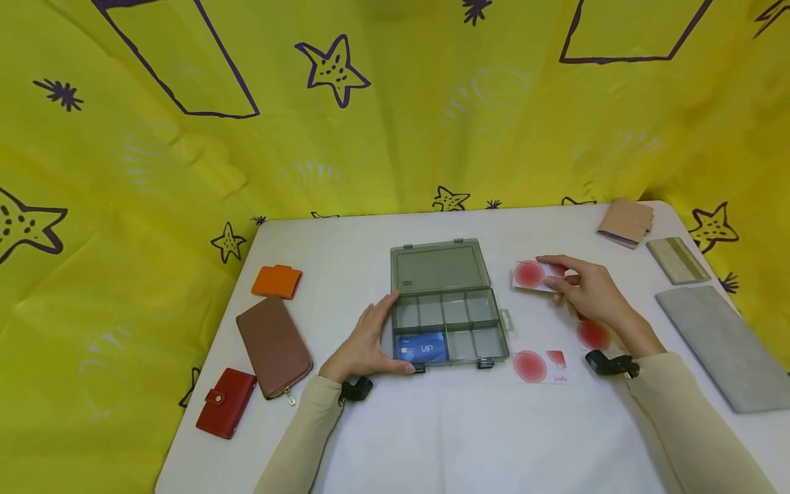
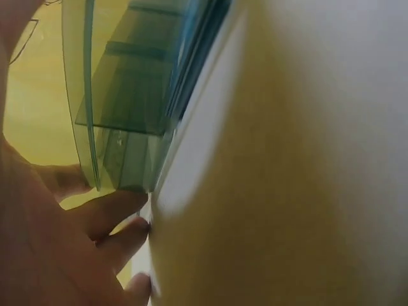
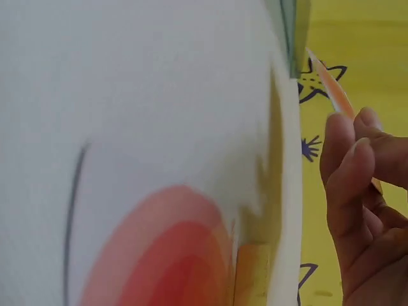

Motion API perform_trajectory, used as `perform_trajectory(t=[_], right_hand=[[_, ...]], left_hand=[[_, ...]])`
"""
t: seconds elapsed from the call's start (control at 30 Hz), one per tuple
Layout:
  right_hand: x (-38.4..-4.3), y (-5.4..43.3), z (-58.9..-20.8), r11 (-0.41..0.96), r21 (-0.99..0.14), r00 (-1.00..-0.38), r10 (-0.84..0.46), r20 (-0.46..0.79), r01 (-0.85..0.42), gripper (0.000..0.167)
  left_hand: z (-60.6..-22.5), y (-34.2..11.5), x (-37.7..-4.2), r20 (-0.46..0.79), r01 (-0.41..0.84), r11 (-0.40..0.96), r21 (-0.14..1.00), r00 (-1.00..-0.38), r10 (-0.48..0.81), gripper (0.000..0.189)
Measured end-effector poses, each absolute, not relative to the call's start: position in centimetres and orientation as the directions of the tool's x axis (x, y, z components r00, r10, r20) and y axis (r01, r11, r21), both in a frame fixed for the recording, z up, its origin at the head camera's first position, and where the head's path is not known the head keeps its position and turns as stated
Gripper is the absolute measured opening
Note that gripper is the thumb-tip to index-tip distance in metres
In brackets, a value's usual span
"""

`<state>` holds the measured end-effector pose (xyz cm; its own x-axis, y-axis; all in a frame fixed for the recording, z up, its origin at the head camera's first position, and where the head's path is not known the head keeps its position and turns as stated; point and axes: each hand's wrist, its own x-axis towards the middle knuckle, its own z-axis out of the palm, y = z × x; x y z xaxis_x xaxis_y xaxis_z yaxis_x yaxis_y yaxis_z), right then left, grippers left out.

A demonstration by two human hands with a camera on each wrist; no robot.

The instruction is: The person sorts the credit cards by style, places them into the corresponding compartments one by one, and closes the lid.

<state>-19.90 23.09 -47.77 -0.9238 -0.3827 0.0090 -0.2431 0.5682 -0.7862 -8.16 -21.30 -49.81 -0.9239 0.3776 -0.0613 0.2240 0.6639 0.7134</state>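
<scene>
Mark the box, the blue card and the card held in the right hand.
Box (image 1: 459, 345): head view, on the floor of a bare front compartment.
Blue card (image 1: 422, 348): head view, on the middle of its face.
Held card (image 1: 529, 274): head view, on its red circle.

White table: compartment box (lid open), two cards; left, orange holder, brown wallet, red wallet; right, tan wallet, beige case, grey pouch.
</scene>
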Motion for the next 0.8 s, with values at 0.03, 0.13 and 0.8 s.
perform_trajectory(t=[0.03,0.13,0.8], right_hand=[[-19.8,23.1,-47.7,0.550,-0.804,-0.928,-0.373,0.007,-0.227,0.049],[-19.7,23.3,-47.5,0.480,-0.858,-0.931,-0.364,-0.004,-0.184,0.056],[-17.2,20.7,-47.5,0.133,-0.968,-0.764,-0.640,0.081,-0.214,0.069]], left_hand=[[-49.8,-21.3,-8.2,-0.061,0.224,0.663,0.714,-0.924,0.378,0.140],[-49.8,-21.4,-8.5,-0.062,0.222,0.660,0.718,-0.924,0.378,0.139],[-50.0,-21.3,-9.9,-0.058,0.195,0.629,0.753,-0.932,0.359,0.138]])
